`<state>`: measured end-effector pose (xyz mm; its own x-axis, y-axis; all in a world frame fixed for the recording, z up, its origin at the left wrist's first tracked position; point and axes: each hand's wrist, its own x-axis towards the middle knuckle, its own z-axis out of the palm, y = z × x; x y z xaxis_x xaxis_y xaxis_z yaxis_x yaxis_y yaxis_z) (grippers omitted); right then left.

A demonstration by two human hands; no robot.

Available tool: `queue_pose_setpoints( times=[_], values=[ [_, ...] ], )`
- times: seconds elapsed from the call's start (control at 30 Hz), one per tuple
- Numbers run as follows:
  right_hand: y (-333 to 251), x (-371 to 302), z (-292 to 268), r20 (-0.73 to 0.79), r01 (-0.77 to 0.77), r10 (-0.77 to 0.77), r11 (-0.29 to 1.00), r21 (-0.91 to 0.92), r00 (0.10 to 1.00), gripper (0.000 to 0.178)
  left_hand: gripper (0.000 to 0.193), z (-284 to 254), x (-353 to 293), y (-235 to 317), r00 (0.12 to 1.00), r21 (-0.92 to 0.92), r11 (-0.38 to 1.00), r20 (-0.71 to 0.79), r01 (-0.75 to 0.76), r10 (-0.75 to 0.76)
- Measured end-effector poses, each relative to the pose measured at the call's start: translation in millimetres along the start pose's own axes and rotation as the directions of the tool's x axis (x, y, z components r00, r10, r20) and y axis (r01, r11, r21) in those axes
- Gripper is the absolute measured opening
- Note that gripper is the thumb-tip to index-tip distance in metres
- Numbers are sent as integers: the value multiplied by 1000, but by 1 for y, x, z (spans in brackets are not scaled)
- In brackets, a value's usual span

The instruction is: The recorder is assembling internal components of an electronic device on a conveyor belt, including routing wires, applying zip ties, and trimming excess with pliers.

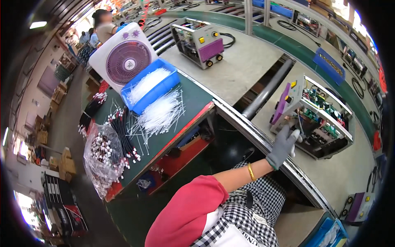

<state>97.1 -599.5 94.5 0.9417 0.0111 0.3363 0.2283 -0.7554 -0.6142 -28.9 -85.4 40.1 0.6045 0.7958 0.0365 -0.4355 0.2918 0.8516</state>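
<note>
My left hand (283, 145), in a grey glove with pale fingertips, reaches to the open side of a welding-machine-like metal unit (325, 108) at the right. Its fingers are bent close to the unit's lower front corner, near some wires inside. What they hold, if anything, I cannot make out. The unit has a purple front panel (281, 103), a yellow switch and green circuit boards (319, 99) in its open frame. A gold bracelet (251, 172) circles my left wrist, below a red sleeve. My right hand is not in view.
On the green side table stand a white fan (128, 59), a blue bin (164, 87) of white cable ties, a loose tie pile (160, 113) and a bag of connectors (103, 146). Another unit (198, 43) stands farther along the line. A metal roller (267, 88) crosses a gap.
</note>
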Motion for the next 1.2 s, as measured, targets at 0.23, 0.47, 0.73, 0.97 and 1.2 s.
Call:
queue_pose_setpoints(
  times=[0.23,0.47,0.73,0.97,1.2],
  values=[
    [-133,-14,96,396,-152,-185,717,681,899,32,32,16,-56,-14,917,263,962,398,-69,-43],
    [-243,-70,188,559,-265,-383,596,758,736,41,39,-2,-84,-7,575,681,698,670,-222,-470],
    [-269,-81,215,860,-626,-447,604,493,245,59,46,-30,-81,5,682,372,834,483,408,-549],
    [-258,-66,233,670,-232,-492,682,693,555,52,35,-49,-50,17,781,517,816,384,260,-492],
    [-280,-73,265,591,237,-428,896,375,684,71,32,-41,-14,31,813,774,345,351,-531,465]
  ],
)
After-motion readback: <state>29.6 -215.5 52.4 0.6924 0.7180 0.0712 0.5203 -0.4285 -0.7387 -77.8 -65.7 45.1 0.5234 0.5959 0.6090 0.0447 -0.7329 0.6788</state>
